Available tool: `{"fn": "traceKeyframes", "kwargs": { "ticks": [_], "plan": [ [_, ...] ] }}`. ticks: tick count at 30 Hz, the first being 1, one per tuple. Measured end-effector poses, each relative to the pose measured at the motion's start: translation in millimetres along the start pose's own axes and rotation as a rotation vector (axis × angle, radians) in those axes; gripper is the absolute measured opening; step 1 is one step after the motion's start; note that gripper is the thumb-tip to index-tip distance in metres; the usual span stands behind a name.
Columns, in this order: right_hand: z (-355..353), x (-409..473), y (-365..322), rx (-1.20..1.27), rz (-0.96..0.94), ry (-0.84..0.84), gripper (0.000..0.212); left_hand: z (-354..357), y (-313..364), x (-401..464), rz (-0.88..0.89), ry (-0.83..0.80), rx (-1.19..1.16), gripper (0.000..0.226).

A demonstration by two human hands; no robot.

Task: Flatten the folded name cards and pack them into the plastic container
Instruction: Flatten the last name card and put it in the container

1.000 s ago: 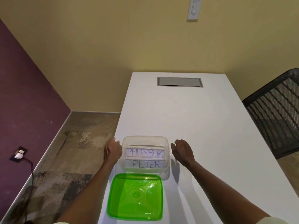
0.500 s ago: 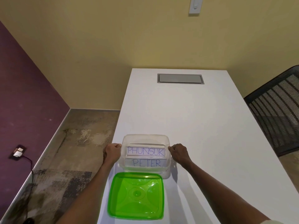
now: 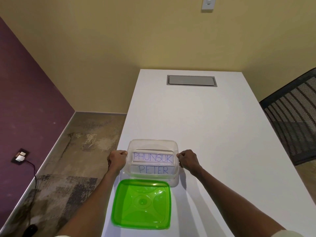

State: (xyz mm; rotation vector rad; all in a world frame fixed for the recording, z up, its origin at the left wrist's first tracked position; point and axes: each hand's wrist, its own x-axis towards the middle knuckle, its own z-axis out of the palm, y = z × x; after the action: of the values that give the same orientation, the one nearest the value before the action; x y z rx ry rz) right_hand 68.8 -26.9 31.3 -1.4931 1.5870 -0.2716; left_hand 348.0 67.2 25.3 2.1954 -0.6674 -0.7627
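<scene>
A clear plastic container (image 3: 152,142) stands near the left edge of the white table (image 3: 213,134). Inside it lie white name cards; the one reading PHUNSUK (image 3: 152,157) lies behind the one reading PETER (image 3: 153,169), and another card's edge shows further back. My left hand (image 3: 116,159) grips the container's left rim and my right hand (image 3: 188,159) grips its right rim. The green lid (image 3: 141,204) lies upside down on the table just in front of the container.
A grey cable hatch (image 3: 191,80) is set into the table's far end. A black mesh chair (image 3: 294,117) stands at the right. The table's left edge drops to the floor, where a wall socket (image 3: 20,156) has a cord plugged in.
Both hands have closed in from beside the container and taken hold of its left and right rims. The container, cards and lid have stayed in place.
</scene>
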Motion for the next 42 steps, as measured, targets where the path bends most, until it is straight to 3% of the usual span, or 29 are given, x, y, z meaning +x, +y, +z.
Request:
{"fn": "traceKeyframes", "kwargs": {
  "ticks": [4,14,30,42],
  "plan": [
    [-7,0,4,-0.002,-0.017,0.004,0.035,2,5,-4,-0.043,0.028,-0.083,0.021],
    [-58,6,22,0.033,-0.071,0.037,0.037,31,42,-27,-0.027,0.037,-0.193,0.016],
    [-192,21,105,0.019,-0.04,0.137,0.039,155,120,-97,0.021,-0.039,-0.159,0.016],
    [-238,42,148,-0.035,-0.02,0.1,0.034,223,141,-116,0.043,-0.095,-0.088,0.023]
  ]
}}
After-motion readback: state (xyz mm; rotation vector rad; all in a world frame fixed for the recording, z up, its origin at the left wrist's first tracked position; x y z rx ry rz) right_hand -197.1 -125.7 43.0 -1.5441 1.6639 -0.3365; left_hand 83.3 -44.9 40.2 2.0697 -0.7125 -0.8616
